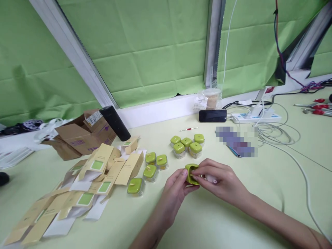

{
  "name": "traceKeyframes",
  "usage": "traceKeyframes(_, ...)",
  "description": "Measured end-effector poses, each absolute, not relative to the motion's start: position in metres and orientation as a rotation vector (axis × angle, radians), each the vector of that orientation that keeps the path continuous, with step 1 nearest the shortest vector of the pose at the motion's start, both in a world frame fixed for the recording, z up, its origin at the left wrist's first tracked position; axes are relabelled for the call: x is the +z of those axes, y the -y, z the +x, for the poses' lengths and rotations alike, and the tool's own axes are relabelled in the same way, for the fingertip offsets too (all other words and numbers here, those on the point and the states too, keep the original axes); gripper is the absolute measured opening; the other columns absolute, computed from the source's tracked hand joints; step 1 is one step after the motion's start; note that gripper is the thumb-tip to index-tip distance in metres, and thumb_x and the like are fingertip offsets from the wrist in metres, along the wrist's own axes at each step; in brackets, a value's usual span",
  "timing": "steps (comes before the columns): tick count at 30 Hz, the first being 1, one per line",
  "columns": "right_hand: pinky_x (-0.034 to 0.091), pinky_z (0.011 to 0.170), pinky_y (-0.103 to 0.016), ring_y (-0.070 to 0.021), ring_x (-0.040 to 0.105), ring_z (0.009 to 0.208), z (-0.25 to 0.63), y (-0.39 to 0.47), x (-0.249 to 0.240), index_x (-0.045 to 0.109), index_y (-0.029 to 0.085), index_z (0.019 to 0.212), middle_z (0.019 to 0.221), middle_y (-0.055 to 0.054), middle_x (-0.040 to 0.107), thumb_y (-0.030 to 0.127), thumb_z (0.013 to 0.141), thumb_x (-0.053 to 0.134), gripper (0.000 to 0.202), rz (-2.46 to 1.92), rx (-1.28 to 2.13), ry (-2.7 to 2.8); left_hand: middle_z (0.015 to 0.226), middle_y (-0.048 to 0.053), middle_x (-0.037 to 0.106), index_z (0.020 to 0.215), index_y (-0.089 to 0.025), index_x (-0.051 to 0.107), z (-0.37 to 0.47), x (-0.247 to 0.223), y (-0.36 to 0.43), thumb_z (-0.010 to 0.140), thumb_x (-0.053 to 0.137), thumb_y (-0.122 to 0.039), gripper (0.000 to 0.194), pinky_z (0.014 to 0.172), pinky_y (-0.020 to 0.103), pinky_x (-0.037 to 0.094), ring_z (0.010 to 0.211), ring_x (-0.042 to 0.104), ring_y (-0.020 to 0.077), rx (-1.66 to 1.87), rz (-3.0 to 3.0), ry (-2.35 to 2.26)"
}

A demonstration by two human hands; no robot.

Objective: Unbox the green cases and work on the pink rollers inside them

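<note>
A green square lid (188,173), tipped so that its hollow inside faces right, is gripped at its left edge by my left hand (176,186). The fingertips of my right hand (220,178) reach into the hollow; a small whitish item (211,178) shows under its fingers, partly hidden. Left of my hands sit several clear jars with green lids and yellowish loops, the nearest one (135,186) at the front. Beyond my hands stands another group of green-lidded jars (195,149) with slots in their lids.
Flattened yellow boxes (85,199) cover the table's left side. Behind them are an open carton (84,136) and a black bottle (115,122). A phone (212,116), a power strip (255,117) and coiled cables (275,133) lie at the back right, with a red-and-white tool (189,129) nearby.
</note>
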State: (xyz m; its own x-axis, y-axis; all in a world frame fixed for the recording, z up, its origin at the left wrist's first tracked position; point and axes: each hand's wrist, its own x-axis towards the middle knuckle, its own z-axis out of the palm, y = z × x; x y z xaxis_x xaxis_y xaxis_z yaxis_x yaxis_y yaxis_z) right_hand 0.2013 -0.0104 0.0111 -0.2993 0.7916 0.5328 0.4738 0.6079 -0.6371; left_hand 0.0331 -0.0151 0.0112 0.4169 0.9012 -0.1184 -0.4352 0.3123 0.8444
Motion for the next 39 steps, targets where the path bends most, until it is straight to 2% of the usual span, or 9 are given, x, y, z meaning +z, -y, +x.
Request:
traceKeyframes(3, 0.047, 0.057, -0.026, -0.0137, 0.061, 0.062, 0.202, 0.011, 0.011, 0.071, 0.023, 0.090, 0.088, -0.007, 0.066, 0.028, 0.086, 0.055, 0.016, -1.078, 0.324, 1.966, 0.101, 0.009, 0.065, 0.094, -0.013, 0.063, 0.033, 0.011, 0.016, 0.090, 0.051, -0.031, 0.022, 0.087, 0.033, 0.048, 0.095, 0.060, 0.0175, 0.986, 0.826, -0.677)
traceKeyframes(5, 0.044, 0.053, -0.026, -0.0123, 0.057, 0.055, 0.203, 0.011, 0.010, 0.071, 0.023, 0.085, 0.080, -0.006, 0.066, 0.029, 0.087, 0.054, 0.018, -1.120, 0.245, 2.004, 0.097, 0.009, 0.066, 0.094, -0.013, 0.065, 0.033, 0.011, 0.017, 0.087, 0.055, -0.032, 0.023, 0.085, 0.032, 0.049, 0.091, 0.060, 0.0166, 0.971, 0.830, -0.729)
traceKeyframes(8, 0.042, 0.053, -0.025, -0.0137, 0.058, 0.057, 0.205, 0.009, 0.010, 0.070, 0.023, 0.083, 0.070, -0.004, 0.066, 0.028, 0.089, 0.051, 0.020, -1.134, 0.210, 2.055, 0.092, 0.009, 0.068, 0.094, -0.011, 0.067, 0.033, 0.010, 0.018, 0.084, 0.059, -0.035, 0.027, 0.083, 0.030, 0.049, 0.087, 0.061, 0.0157, 0.934, 0.834, -0.777)
traceKeyframes(14, 0.039, 0.054, -0.025, -0.0145, 0.058, 0.059, 0.215, 0.006, 0.016, 0.068, 0.021, 0.098, 0.073, -0.005, 0.066, 0.027, 0.090, 0.049, 0.022, -1.028, 0.235, 2.300, 0.089, 0.008, 0.067, 0.092, -0.011, 0.069, 0.031, 0.011, 0.016, 0.082, 0.060, -0.039, 0.031, 0.078, 0.029, 0.051, 0.083, 0.061, 0.0163, 0.943, 0.876, -0.831)
traceKeyframes(18, 0.038, 0.054, -0.025, -0.0144, 0.060, 0.061, 0.221, 0.007, 0.022, 0.064, 0.026, 0.111, 0.078, -0.003, 0.066, 0.020, 0.089, 0.048, 0.028, -0.933, 0.372, 2.477, 0.087, 0.009, 0.068, 0.090, -0.010, 0.069, 0.028, 0.012, 0.013, 0.081, 0.061, -0.042, 0.034, 0.077, 0.030, 0.051, 0.081, 0.060, 0.0170, 0.938, 0.961, -0.883)
traceKeyframes(24, 0.042, 0.053, -0.024, -0.0131, 0.059, 0.059, 0.217, 0.009, 0.018, 0.066, 0.022, 0.101, 0.079, -0.005, 0.068, 0.025, 0.090, 0.051, 0.019, -0.957, 0.363, 2.265, 0.087, 0.009, 0.067, 0.092, -0.010, 0.068, 0.029, 0.009, 0.013, 0.082, 0.060, -0.041, 0.033, 0.076, 0.029, 0.052, 0.080, 0.061, 0.0156, 0.918, 0.893, -0.870)
traceKeyframes(29, 0.043, 0.055, -0.025, -0.0146, 0.061, 0.062, 0.213, 0.009, 0.012, 0.063, 0.023, 0.106, 0.073, -0.003, 0.069, 0.023, 0.091, 0.051, 0.020, -0.976, 0.119, 2.267, 0.092, 0.009, 0.067, 0.095, -0.011, 0.066, 0.032, 0.007, 0.014, 0.080, 0.063, -0.039, 0.032, 0.078, 0.030, 0.052, 0.083, 0.062, 0.0159, 0.911, 0.844, -0.886)
traceKeyframes(34, 0.043, 0.056, -0.024, -0.0140, 0.064, 0.066, 0.212, 0.008, 0.006, 0.064, 0.020, 0.100, 0.083, -0.004, 0.072, 0.021, 0.091, 0.051, 0.016, -0.944, -0.088, 2.216, 0.095, 0.010, 0.067, 0.094, -0.011, 0.067, 0.032, 0.005, 0.014, 0.079, 0.064, -0.037, 0.030, 0.082, 0.032, 0.051, 0.088, 0.062, 0.0179, 0.914, 0.884, -0.922)
traceKeyframes(39, 0.039, 0.051, -0.024, -0.0122, 0.061, 0.060, 0.211, 0.008, 0.006, 0.064, 0.019, 0.092, 0.073, 0.000, 0.069, 0.021, 0.090, 0.053, 0.012, -0.950, -0.166, 2.222, 0.092, 0.009, 0.068, 0.093, -0.011, 0.065, 0.033, 0.000, 0.015, 0.084, 0.059, -0.037, 0.028, 0.084, 0.034, 0.050, 0.087, 0.063, 0.0189, 0.921, 0.840, -0.882)
